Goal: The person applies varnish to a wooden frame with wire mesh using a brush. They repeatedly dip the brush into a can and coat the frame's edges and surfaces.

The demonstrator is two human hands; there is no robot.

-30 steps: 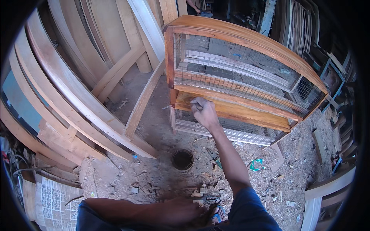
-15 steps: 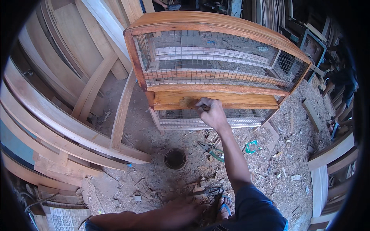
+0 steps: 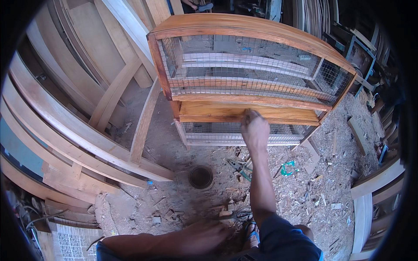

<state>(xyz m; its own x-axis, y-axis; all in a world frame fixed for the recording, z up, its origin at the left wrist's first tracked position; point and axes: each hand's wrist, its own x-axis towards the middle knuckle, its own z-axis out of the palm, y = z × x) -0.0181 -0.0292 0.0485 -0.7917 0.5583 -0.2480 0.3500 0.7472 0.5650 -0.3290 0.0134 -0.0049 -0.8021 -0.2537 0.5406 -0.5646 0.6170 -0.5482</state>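
Observation:
My right hand [image 3: 255, 127], closed on something I cannot make out, is at the varnished middle board [image 3: 209, 111] of an upright wooden frame [image 3: 237, 24] with wire-mesh panels [image 3: 204, 69] above and below it. My left hand [image 3: 213, 231] is low over the floor near my feet, smeared by motion, its fingers unclear. A round dark tin [image 3: 200, 177] sits on the floor below the frame, with pliers [image 3: 239, 168] to its right.
Long planks and boards [image 3: 65, 117] lean at the left. More timber [image 3: 370, 180] lies at the right, beside a floor [image 3: 318, 182] strewn with shavings and offcuts. A blue metal frame [image 3: 361, 65] stands at the back right. Another person's hand [image 3: 195, 7] shows at the top.
My right hand has moved rightward along the board from its left end toward the middle. My left hand stays low and blurred. The camera view has shifted.

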